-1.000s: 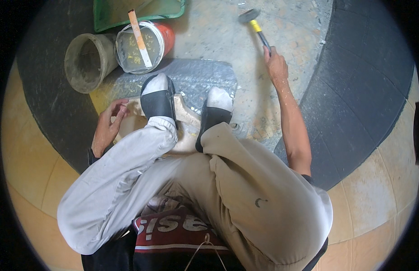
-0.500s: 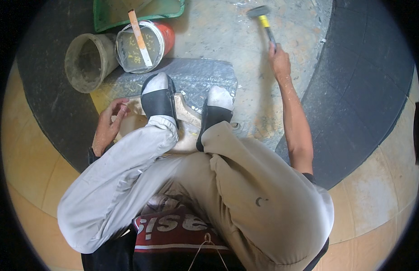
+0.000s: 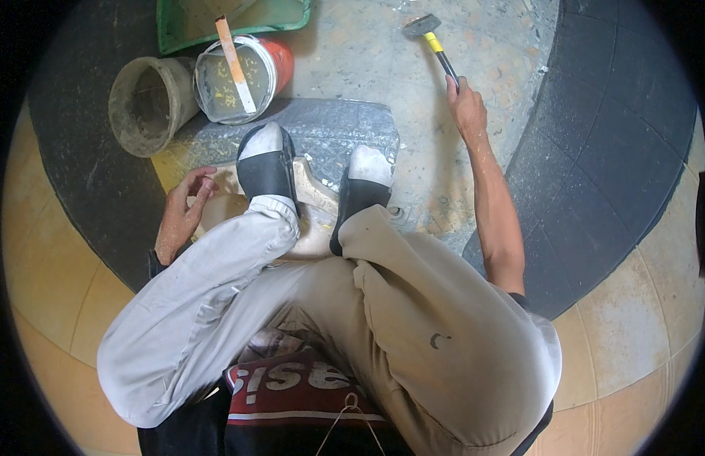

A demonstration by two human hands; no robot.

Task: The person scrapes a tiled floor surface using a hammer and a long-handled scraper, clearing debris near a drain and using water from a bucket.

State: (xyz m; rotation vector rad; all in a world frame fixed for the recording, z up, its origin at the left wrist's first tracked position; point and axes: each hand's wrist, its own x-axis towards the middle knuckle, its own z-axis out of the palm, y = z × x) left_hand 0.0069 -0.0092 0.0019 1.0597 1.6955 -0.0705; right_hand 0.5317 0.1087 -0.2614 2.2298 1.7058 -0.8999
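My right hand is closed around the dark handle of a hammer with a yellow band below its grey head. The hammer is held out over the wet-looking floor, its head pointing away and to the left. My left hand is loosely curled with its fingers partly apart, and nothing shows in it. It is beside the left end of a pale, cream-coloured shaped piece. My left foot, in a dark sandal, covers the middle of that piece, so part of it is hidden.
A grey bucket lies tilted at the left. Beside it a red and white bucket has a flat orange and white stick across it. A green tub is behind. A grey plastic-wrapped slab lies beyond my feet; dark matting curves at the right.
The hammer head has swung slightly left and toward me, and my right hand has turned a little with it. My left hand and feet stay as they were.
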